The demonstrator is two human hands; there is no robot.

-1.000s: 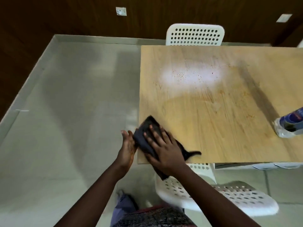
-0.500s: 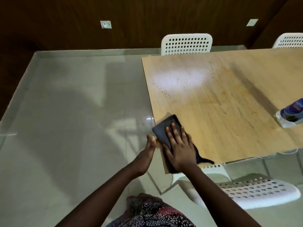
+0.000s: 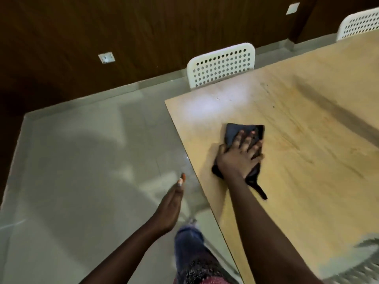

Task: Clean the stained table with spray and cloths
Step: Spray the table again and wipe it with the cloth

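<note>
– Where's the cloth (image 3: 244, 132) right now?

– Under my right hand (image 3: 239, 155), flat on the table (image 3: 307, 181). My fingers are spread straight and press it down, the palm on top of it. The far end of it shows beyond my fingertips, and a thin dark tail trails out beside my wrist, toward me.

– And your other hand?

– My left hand (image 3: 171, 208) is off the table, out over the floor (image 3: 82, 171) to the left of the table's edge. Fingers straight and together, holding nothing (it touches nothing either).

– What's around the cloth?

– Just past my right hand, on the far left of the tabletop, there's a pale glare with a few small specks in it. To the right of that hand run brownish streaks and a long dark smear. Beyond the table's far edge stands a white chair (image 3: 221, 64) with a perforated back, and a second one (image 3: 359, 22) sits further right
</note>
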